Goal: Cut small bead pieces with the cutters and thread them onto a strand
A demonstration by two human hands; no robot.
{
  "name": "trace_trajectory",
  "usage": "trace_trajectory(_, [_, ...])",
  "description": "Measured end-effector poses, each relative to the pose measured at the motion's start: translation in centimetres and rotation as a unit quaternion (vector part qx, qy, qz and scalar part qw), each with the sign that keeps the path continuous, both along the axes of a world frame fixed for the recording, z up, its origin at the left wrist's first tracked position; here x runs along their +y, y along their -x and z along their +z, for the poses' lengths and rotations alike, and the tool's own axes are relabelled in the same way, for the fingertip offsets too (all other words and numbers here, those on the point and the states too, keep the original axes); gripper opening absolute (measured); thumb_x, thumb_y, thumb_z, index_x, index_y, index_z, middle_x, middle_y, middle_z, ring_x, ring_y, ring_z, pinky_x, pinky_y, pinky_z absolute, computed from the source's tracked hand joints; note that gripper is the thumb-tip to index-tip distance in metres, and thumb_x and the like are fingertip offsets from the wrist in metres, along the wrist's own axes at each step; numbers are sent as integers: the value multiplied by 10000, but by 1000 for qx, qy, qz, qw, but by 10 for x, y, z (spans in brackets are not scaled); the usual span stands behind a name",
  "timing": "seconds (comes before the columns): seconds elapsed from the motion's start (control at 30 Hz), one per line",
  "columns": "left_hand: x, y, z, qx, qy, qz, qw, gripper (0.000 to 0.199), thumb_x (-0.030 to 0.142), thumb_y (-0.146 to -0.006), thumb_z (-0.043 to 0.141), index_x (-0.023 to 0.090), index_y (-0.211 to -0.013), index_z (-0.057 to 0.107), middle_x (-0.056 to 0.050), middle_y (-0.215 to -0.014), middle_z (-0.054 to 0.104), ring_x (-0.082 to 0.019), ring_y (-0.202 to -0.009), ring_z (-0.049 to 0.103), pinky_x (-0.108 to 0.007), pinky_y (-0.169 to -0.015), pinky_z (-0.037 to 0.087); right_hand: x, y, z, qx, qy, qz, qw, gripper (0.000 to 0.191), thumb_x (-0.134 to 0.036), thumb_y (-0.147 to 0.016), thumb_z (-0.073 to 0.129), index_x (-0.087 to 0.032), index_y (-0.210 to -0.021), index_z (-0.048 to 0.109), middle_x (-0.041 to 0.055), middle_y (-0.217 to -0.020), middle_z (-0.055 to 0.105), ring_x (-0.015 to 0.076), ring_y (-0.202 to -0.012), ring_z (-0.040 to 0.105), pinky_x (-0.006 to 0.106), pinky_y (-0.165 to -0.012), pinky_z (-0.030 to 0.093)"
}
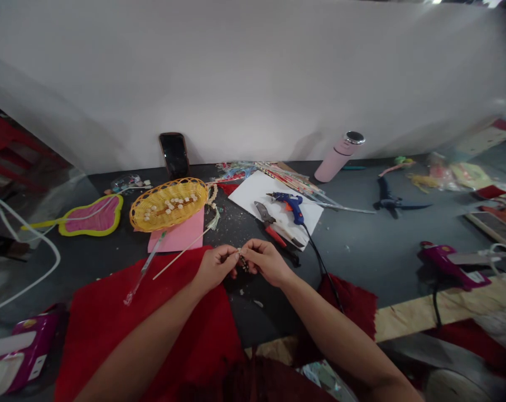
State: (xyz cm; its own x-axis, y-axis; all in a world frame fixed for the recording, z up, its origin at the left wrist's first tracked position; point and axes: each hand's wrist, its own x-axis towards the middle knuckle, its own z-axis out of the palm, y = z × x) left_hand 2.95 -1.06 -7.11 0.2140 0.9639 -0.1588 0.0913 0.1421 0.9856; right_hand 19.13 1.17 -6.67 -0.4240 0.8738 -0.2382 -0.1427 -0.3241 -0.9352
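The red cloth (97, 324) is looking matt, the basket (173, 220) like glossy woven plastic, the white paper (250, 192) smooth and matt. The flask (335, 160) is showing a satin body and shiny metallic lid (355, 137); the glue gun (295, 209), smooth plastic.

Dark worktop (353, 240) with tan front edge (397, 319), white wall (253, 84) along its back, red furniture (16, 153) past its left edge, lights (492, 3) above the wall's right part

— Any lettering legible on the bench (353, 237)?
— None.
— On the pink flask (333, 163)?
— Tiny marks (347, 141) near the silver top (355, 136), too small to read.
— And on the purple device (445, 261) at right?
— Pale label (476, 277), likewise too blurred to make out.
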Motion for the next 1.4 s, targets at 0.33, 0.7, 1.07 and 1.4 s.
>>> trace_trajectory(0.33, [5, 3, 3, -51, 13, 22, 998, 260, 395, -794, 572, 143, -728, 584, 6, -632, 622, -67, -424, 522, -182, -428, 416, 0, -1, 0, -37, -82, 25, 996, 323, -482, -782, 609, -161, -817, 585, -25, -659, 547, 57, -471, 452, 190, -446, 378])
trace_trajectory(0.7, [6, 6, 1, -80, 34, 3, 996, 301, 440, -766, 607, 139, -750, 601, -9, -664, 626, -74, -448, 521, -199, -444, 450, -3, 2, 0, -91, -141, -9, 986, 282, -462, -790, 603, -182, -821, 597, -18, -667, 560, 78, -490, 472, 204, -452, 393])
trace_trajectory(1.07, [7, 8, -3, -102, 43, -9, 994, 252, 391, -779, 607, 140, -767, 610, -1, -660, 621, -72, -466, 523, -201, -463, 458, -4, 1, -2, -113, -179, -16, 977, 208, -402, -825, 572, -195, -829, 590, -15, -685, 552, 90, -513, 484, 215, -480, 395])
trace_trajectory(1.4, [8, 10, -3, -95, 52, -33, 994, 250, 377, -759, 623, 137, -697, 587, 16, -600, 586, -70, -428, 507, -201, -430, 446, 1, -5, 0, -103, -127, 46, 986, 320, -485, -814, 565, -170, -761, 578, -36, -582, 518, 75, -467, 458, 200, -461, 362])
